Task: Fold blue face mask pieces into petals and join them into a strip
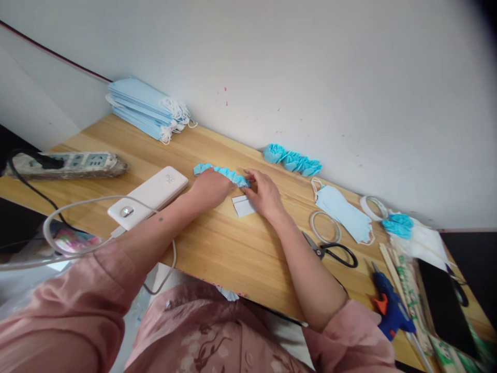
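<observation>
A pleated strip of light-blue mask fabric (225,172) lies on the wooden table in front of me. My left hand (214,187) is closed over its middle, knuckles up, with most fingertips hidden. At the strip's right end, my right hand (266,194) pinches it between thumb and fingers. Just below the right fingers sits a small white folded piece (244,206). Behind the hands, against the wall, rest several bright-blue gathered rosettes (293,160) in a row.
Left: a stack of blue face masks (145,109), a power strip (70,163), and a white power bank (149,197) with a cable. Right: loose masks (344,211), tape rolls (325,227), scissors (330,252), a blue glue gun (390,305), wooden sticks (399,280), and a black phone (446,305).
</observation>
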Demonstrator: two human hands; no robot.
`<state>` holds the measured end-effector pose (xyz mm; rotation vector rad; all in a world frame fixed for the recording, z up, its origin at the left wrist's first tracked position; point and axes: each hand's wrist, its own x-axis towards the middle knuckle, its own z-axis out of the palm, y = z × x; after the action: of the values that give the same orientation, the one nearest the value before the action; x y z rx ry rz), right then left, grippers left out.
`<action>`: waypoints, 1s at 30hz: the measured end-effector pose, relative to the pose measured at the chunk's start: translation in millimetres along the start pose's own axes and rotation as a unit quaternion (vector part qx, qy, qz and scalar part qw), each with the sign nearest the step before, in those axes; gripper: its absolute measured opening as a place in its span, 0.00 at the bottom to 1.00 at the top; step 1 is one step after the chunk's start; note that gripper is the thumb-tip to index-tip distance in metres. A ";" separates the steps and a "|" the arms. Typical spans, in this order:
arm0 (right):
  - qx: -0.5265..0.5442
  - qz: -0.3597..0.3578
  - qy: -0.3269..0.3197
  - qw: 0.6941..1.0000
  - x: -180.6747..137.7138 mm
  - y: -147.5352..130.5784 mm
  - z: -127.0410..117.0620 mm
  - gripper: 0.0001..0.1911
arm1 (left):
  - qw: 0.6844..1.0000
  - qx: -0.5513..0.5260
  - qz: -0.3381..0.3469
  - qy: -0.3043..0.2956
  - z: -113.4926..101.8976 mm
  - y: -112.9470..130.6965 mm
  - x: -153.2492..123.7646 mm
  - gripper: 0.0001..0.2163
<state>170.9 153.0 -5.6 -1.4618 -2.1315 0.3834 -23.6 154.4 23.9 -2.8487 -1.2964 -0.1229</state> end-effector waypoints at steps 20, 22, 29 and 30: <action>-0.017 -0.002 0.022 1.000 -0.3 -8.7 6.6 0.11 | 1.000 0.014 -0.021 -0.010 -4.2 2.9 0.5 0.13; -0.014 0.001 0.027 1.000 -0.1 -8.5 8.2 0.11 | 1.000 0.017 -0.022 -0.005 -4.0 3.0 0.5 0.13; 0.044 0.013 0.043 0.998 -0.4 -7.2 8.2 0.12 | 1.000 0.016 -0.012 0.010 -0.9 1.5 0.3 0.13; 0.061 0.014 0.044 0.997 -0.9 -5.8 7.2 0.13 | 1.000 0.013 -0.013 0.009 -1.0 1.6 0.2 0.13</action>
<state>162.6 150.4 -8.8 -1.4154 -1.9854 0.4434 -22.4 153.4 25.0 -2.8035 -1.3207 -0.1297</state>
